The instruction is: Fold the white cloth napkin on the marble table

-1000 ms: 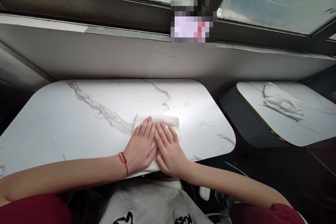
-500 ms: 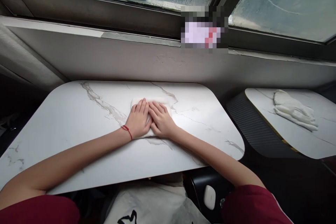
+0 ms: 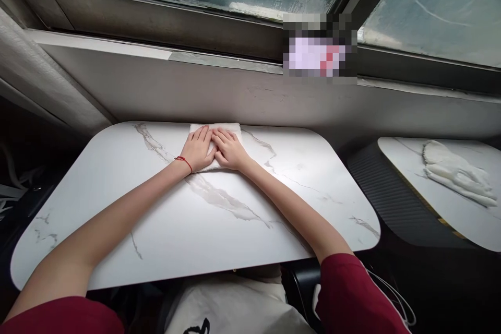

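Note:
A folded white cloth point(image 3: 234, 128) lies flat at the far edge of the white marble-patterned table point(image 3: 156, 229). My left hand point(image 3: 198, 149) presses on it with its fingers stretched out, a red string bracelet point(image 3: 183, 163) around the wrist. Beside it, my right hand point(image 3: 229, 151) also rests flat on the cloth, fingers extended. The two hands nearly touch at the thumbs and index fingers. Both palms cover most of the cloth, so only its upper rim and a strip below show.
A wall point(image 3: 219, 96) with windows above borders the table's far side. On the right stands a second marble-patterned table point(image 3: 407, 154) with a crumpled white cloth point(image 3: 457, 172) on it. A pale fabric point(image 3: 230, 305) and a white cable point(image 3: 399, 297) are below the near edge.
Both hands have pushed the cloth away from me, from the table's middle to its far edge. The camera view has shifted slightly.

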### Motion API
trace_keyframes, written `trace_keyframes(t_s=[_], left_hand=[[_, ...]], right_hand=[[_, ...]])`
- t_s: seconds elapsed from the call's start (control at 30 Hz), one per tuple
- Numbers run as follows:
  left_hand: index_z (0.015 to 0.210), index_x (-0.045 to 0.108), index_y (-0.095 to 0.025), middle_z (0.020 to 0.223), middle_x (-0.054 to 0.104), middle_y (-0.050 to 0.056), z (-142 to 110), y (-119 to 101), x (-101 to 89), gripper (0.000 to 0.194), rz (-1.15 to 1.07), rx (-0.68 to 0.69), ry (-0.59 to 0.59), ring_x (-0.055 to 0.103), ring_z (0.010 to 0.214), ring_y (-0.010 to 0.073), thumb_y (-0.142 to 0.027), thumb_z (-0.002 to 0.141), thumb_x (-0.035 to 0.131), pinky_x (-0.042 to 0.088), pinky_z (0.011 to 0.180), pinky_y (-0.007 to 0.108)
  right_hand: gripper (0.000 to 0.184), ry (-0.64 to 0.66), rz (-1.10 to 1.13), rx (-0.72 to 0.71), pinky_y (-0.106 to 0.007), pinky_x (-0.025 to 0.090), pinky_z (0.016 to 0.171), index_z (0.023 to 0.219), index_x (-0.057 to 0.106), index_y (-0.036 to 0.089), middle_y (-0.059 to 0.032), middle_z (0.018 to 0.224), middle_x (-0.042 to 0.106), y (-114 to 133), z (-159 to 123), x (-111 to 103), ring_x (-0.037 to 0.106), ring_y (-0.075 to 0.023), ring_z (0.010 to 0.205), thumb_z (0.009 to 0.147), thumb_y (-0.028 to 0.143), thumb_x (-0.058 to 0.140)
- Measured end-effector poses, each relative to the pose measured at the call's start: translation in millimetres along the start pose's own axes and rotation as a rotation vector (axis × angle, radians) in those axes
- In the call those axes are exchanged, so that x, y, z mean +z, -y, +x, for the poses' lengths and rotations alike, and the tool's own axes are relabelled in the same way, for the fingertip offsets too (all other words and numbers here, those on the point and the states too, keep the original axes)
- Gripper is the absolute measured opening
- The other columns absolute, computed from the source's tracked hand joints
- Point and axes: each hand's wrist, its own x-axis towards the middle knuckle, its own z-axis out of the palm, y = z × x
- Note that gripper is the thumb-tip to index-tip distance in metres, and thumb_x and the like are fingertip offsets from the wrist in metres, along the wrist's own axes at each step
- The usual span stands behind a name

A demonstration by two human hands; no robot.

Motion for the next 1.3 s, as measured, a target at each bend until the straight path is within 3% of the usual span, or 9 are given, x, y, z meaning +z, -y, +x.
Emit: trace_keyframes(t_s=[0.3,0.47,0.6,0.73,1.0,1.17,1.3], left_hand=[[0.148,0.046,-0.004,0.158,0.043,0.021,3,24,-4.4,0.061,-0.009,-0.059,-0.022,0.038,0.148,0.0320,-0.037,0.097,0.038,0.031,0.120,0.046],[0.148,0.046,-0.002,0.158,0.043,0.022,0,25,-6.2,0.062,0.014,-0.056,-0.026,0.039,0.148,0.0326,-0.038,0.098,0.038,0.030,0.121,0.046],[0.149,0.046,-0.005,0.159,0.043,0.021,-15,25,-9.8,0.062,0.007,-0.022,-0.008,0.039,0.148,0.0320,-0.038,0.098,0.038,0.032,0.120,0.048],[0.149,0.045,-0.005,0.159,0.043,0.021,-53,19,-20.5,0.061,0.025,-0.052,-0.004,0.040,0.148,0.0309,-0.038,0.099,0.036,0.034,0.120,0.047],[0.150,0.046,-0.006,0.159,0.044,0.020,-165,-11,-51.7,0.061,0.098,-0.185,0.006,0.041,0.149,0.0299,-0.038,0.100,0.031,0.036,0.121,0.045],[0.159,0.031,-0.017,0.166,0.035,0.011,-236,-29,-61.7,0.057,0.001,-0.250,-0.006,0.033,0.154,0.0245,-0.036,0.105,0.027,0.030,0.125,0.045],[0.163,0.019,-0.027,0.169,0.030,0.006,-267,-32,-70.2,0.058,-0.066,-0.313,0.041,0.030,0.155,0.0230,-0.038,0.107,0.029,0.030,0.125,0.046]], right_hand=[[0.057,-0.055,0.089,-0.024,-0.046,0.027,0.121,0.141,0.055,0.003,-0.0193,0.151,0.053,-1,30,13,0.041,-0.0318,0.145,0.090,0.025,0.042],[0.057,-0.047,0.088,-0.005,-0.048,0.025,0.123,0.146,0.052,0.005,-0.0186,0.156,0.048,5,24,13,0.038,-0.0308,0.148,0.093,0.023,0.040],[0.057,-0.031,0.079,0.088,-0.048,0.021,0.125,0.150,0.048,0.005,-0.0180,0.160,0.043,27,12,12,0.033,-0.0306,0.152,0.096,0.023,0.039],[0.059,-0.029,0.112,0.083,-0.050,0.020,0.125,0.152,0.046,0.003,-0.0195,0.161,0.041,61,-4,11,0.032,-0.0328,0.153,0.097,0.025,0.041],[0.065,0.003,0.183,-0.161,-0.056,0.021,0.124,0.152,0.042,-0.003,-0.0266,0.161,0.036,136,-54,-2,0.029,-0.0391,0.153,0.097,0.031,0.045],[0.066,-0.005,0.240,-0.303,-0.060,0.026,0.121,0.151,0.040,-0.005,-0.0336,0.159,0.034,174,-92,-15,0.029,-0.0442,0.152,0.096,0.031,0.048],[0.062,-0.010,0.302,-0.398,-0.058,0.030,0.119,0.150,0.043,0.000,-0.0315,0.159,0.036,185,-105,-20,0.030,-0.0439,0.151,0.099,0.033,0.046]])
